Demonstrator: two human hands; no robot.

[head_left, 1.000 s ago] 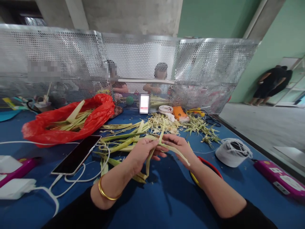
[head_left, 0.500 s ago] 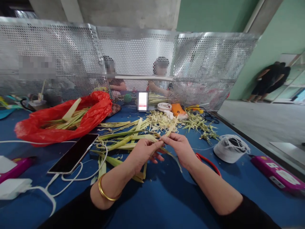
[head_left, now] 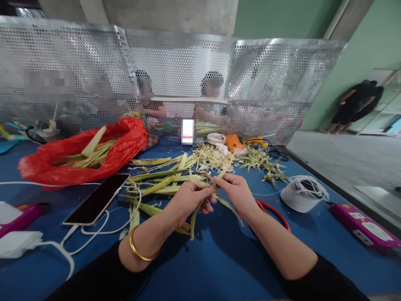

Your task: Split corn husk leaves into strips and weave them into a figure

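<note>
Pale green leaf strips (head_left: 226, 169) are pinched between the thumb and fingers of my right hand (head_left: 235, 193). My left hand (head_left: 189, 200) grips the same bundle of strips close beside it, thumb on top, lower fingers curled beneath. Loose ends hang below both hands toward the blue table (head_left: 216, 259). Long leaf strips (head_left: 156, 186) lie spread behind and left of my left hand. Behind my hands is a heap of small pale scraps (head_left: 213, 158), with a greener pile (head_left: 261, 163) to its right. Where the strips meet, my fingers partly hide them.
A red plastic bag (head_left: 40, 161) of leaves and a phone (head_left: 98, 200) with white cables are left. At right are a white string spool (head_left: 299, 198), red handles (head_left: 275, 213) and a purple box (head_left: 363, 225). A perforated metal screen (head_left: 181, 54) stands behind; people are beyond it.
The strips between my hands have shifted slightly, and their hanging ends have swung. Both hands stay close together in nearly the same place. The camera view has moved a little.
</note>
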